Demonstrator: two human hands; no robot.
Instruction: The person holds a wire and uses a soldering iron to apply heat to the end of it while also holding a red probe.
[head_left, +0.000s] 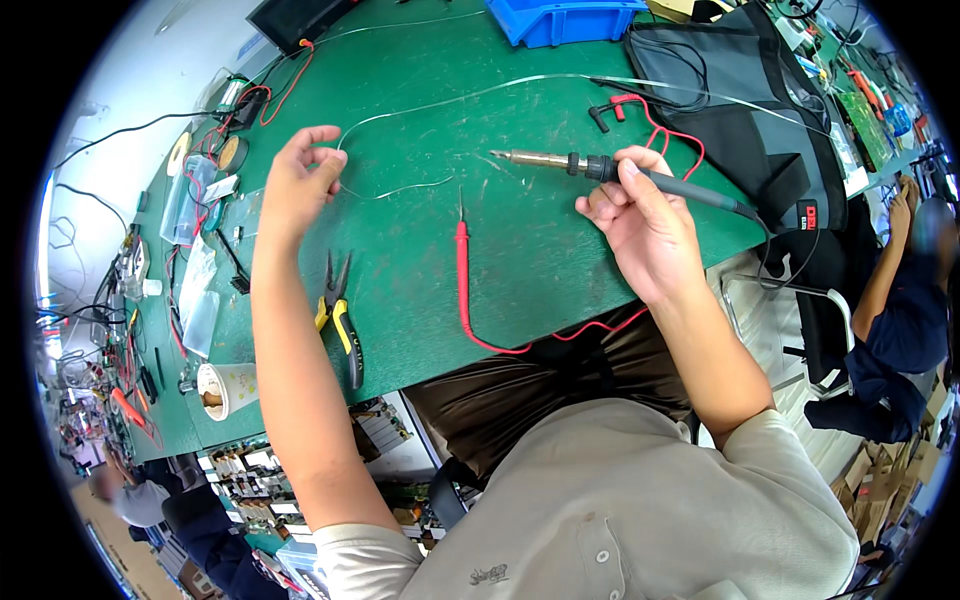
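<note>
My right hand [645, 220] is closed round the dark handle of a soldering iron [540, 160], whose metal tip points left above the green table. Between thumb and fingers, my left hand [303, 180] pinches a thin silvery solder wire [415, 187]; its free end curls to the right, and a long strand arcs across the far side of the table. On the table between my hands lies a red test probe [462, 255], its needle pointing away from me and its red lead running toward the front edge. Yellow-and-black pliers [342, 315] rest beside my left forearm.
A blue plastic bin [565, 25] and a dark grey bag [740, 120] stand at the back and right. Black and red probe plugs [610, 112] lie near the bag. At left are a paper cup [228, 388], a black brush [236, 270] and clear plastic bags. Another person [895, 320] sits at right.
</note>
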